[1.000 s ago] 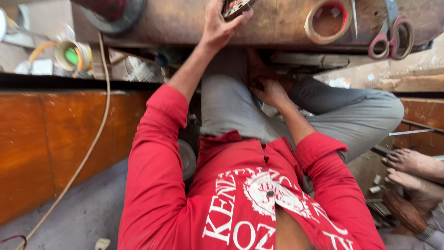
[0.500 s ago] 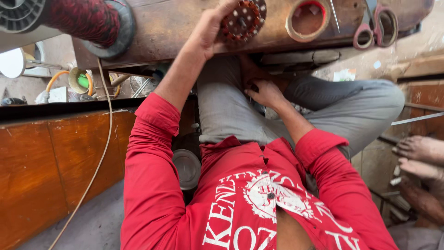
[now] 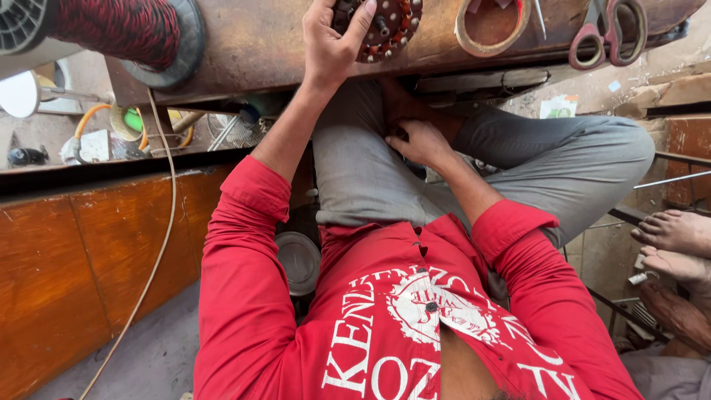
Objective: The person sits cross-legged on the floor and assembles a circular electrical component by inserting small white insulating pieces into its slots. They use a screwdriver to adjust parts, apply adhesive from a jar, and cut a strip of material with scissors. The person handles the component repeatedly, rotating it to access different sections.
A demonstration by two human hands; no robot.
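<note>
Worn wooden worktop point(image 3: 259, 44): left hand point(image 3: 333, 41) grips round stator point(image 3: 381, 26) by its rim, seemingly heavy, rigid, windings fragile; right hand point(image 3: 422, 141) rests loosely curled, empty.

Worn matt wooden bench point(image 3: 259, 44), glossy varnished wood panel point(image 3: 89, 252), red cotton shirt point(image 3: 385, 326), metal scissors point(image 3: 607, 30)

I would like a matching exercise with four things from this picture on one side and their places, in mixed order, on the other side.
Things:
1. left hand
2. right hand
3. scissors
4. tape roll

Places:
A. on the bench, far right
B. on the lap, on grey trousers
C. on the round part at the bench edge
D. on the bench, between the round part and the scissors

Pairs: 1-C, 2-B, 3-A, 4-D
</note>
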